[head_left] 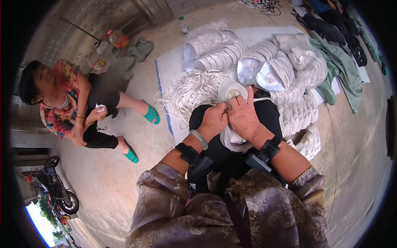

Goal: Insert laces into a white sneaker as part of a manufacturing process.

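Observation:
A roll of white strap stands between my knees, its wound layers showing above and below my hands. My left hand is closed at the roll's middle, thumb and fingers pinched together. Right beside it, touching, my right hand curls its fingers against the roll while its index finger points up and away. The exact bit of strap between the fingertips is hidden. Just beyond my left knee lies a loose heap of white straps.
Bundled white strap coils in clear plastic lie ahead on a pale sheet. A green cloth is at the far right. At left a seated person in green slippers holds a white tissue; a motorcycle stands behind.

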